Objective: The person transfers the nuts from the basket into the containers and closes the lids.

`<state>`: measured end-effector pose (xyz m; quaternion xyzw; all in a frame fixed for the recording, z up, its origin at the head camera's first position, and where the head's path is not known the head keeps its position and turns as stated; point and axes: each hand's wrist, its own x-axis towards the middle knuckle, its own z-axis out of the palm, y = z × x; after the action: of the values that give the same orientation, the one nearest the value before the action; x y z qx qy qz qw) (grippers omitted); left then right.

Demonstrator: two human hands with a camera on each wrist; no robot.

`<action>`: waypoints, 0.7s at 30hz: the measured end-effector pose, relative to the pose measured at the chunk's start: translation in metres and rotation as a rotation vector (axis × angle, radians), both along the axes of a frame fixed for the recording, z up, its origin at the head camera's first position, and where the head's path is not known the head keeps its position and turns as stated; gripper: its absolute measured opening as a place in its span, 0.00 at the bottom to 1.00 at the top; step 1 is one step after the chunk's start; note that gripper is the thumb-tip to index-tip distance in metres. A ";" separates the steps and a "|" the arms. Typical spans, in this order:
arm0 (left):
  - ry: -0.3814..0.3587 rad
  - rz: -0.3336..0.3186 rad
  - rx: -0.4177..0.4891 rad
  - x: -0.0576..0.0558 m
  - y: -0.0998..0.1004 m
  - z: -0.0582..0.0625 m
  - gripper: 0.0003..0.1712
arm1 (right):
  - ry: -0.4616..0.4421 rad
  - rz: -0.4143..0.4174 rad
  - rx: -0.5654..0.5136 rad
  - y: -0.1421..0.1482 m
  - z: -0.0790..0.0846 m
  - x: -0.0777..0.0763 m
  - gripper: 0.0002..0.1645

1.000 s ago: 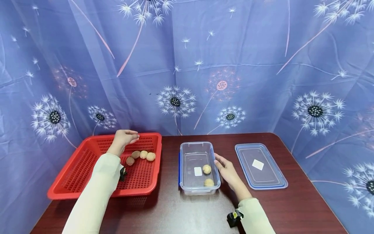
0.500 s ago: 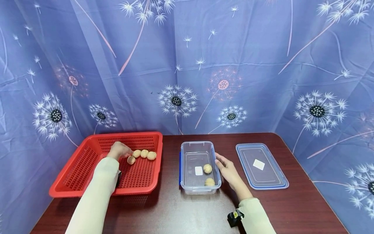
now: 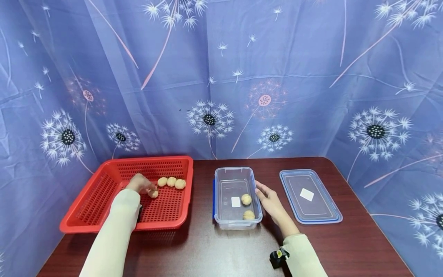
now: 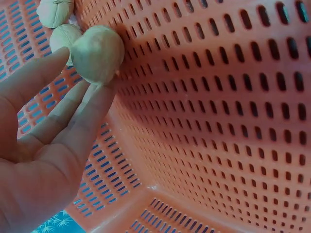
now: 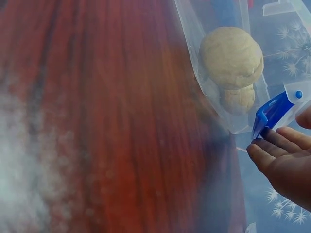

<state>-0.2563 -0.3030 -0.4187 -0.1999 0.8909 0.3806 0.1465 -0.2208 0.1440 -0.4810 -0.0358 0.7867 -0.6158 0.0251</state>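
In the red plastic basket (image 3: 166,215), my left hand (image 3: 141,184) pinches a walnut (image 4: 98,54) between thumb and fingertips. Part of that walnut is hidden by the fingers in the head view. Three more walnuts (image 3: 171,181) lie in a row just behind and to the right. My right hand (image 3: 271,200) is against the right side of a clear plastic container (image 3: 225,221), fingers fairly straight. Its fingertips meet the blue latch (image 5: 277,112) in the right wrist view. Two walnuts (image 3: 246,199) sit inside the container, near its right side.
A clear lid with a blue seal (image 3: 311,209) and a white label lies flat to the right of the container. All stands on a dark red-brown table (image 3: 194,246). A blue curtain with dandelion prints (image 3: 221,77) hangs behind and along both sides.
My left hand has come down from above the basket to a walnut and now pinches it. That walnut has shifted slightly toward the near side. The right hand stays at the container.
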 end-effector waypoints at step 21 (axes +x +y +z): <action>-0.068 -0.022 0.036 0.001 -0.003 0.005 0.19 | 0.010 -0.002 0.011 0.001 -0.001 0.001 0.25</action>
<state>-0.2556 -0.3062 -0.4137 -0.2002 0.8805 0.3882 0.1843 -0.2202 0.1449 -0.4821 -0.0379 0.7901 -0.6115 0.0207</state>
